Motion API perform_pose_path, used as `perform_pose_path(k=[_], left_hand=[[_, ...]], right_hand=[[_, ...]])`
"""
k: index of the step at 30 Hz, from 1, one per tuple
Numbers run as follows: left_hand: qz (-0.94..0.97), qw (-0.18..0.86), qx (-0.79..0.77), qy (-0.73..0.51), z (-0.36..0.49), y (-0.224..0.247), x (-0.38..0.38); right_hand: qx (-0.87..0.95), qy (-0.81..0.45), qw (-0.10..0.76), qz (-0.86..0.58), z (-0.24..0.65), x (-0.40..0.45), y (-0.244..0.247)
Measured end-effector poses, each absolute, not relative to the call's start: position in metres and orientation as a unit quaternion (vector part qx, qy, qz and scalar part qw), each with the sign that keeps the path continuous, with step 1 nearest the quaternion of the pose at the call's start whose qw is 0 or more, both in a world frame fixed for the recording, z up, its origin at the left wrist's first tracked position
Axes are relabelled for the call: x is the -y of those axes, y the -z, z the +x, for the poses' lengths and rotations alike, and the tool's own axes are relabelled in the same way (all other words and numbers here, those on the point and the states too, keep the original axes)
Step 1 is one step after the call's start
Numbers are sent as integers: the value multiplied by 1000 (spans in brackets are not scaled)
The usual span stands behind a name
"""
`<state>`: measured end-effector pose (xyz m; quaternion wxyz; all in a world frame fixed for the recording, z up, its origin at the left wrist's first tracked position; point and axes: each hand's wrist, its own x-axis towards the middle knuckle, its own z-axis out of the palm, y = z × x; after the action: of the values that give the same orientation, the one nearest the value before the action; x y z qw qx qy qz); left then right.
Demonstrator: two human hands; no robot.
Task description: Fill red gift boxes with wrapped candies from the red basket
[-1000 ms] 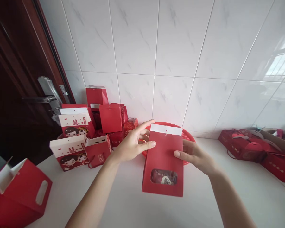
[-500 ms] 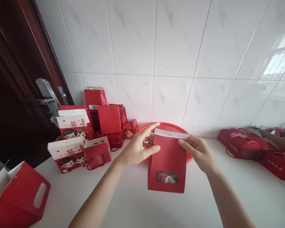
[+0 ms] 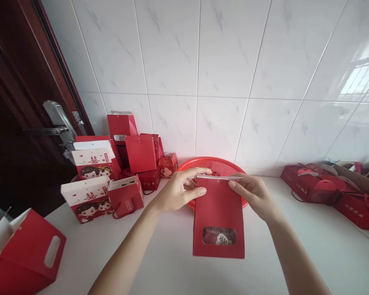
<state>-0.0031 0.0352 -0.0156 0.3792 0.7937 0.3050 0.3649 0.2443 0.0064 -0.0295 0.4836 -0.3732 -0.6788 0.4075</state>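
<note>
I am looking down at a white countertop (image 3: 178, 262) and holding a red paper bag (image 3: 219, 213) upright in the middle of the frame, its base resting on the surface. My left hand (image 3: 176, 190) is gripping the bag's upper left corner, thumb pressing on the red front and fingers curling over the top edge behind it. My right hand (image 3: 252, 192) is pinching the upper right corner the same way, fingers closing on the white flap (image 3: 219, 177) that is lying almost flat along the top. A small clear window (image 3: 219, 236) low on the bag's front is showing printed contents inside, too small for me to read fully. Just behind the bag and my hands, a red mesh basket (image 3: 213, 164) is sitting against the tiled wall (image 3: 203, 61). At centre left, a cluster of red gift boxes (image 3: 110, 164) is standing near the wall, some with cartoon figures printed on them. In the lower left corner a larger red box (image 3: 24, 254) with a handle slot is leaning open. At the right edge, flat red bags (image 3: 326, 190) are lying in a heap. A dark wooden door (image 3: 18, 102) with a metal handle is filling the upper left.
</note>
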Motion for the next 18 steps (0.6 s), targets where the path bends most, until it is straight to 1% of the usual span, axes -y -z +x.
perform_pose_path(k=[3,8,11,15,18], left_hand=[[794,375,-299,-374,-2,16,-36],[800,355,-290,-387,-1,20,-40],[800,349,-291,-392,-1,22,-41],[802,333,-300,-395,0,23,-42],[800,329,-311,-393,0,22,-42]], right_hand=[[684,-410,467,-383,245,-5,29],[675,-404,462,-410,245,-3,26],[688,-404,449,-403,245,-2,24],[685,-416,454,-389,243,-3,23],[688,-400,464,-389,242,-2,24]])
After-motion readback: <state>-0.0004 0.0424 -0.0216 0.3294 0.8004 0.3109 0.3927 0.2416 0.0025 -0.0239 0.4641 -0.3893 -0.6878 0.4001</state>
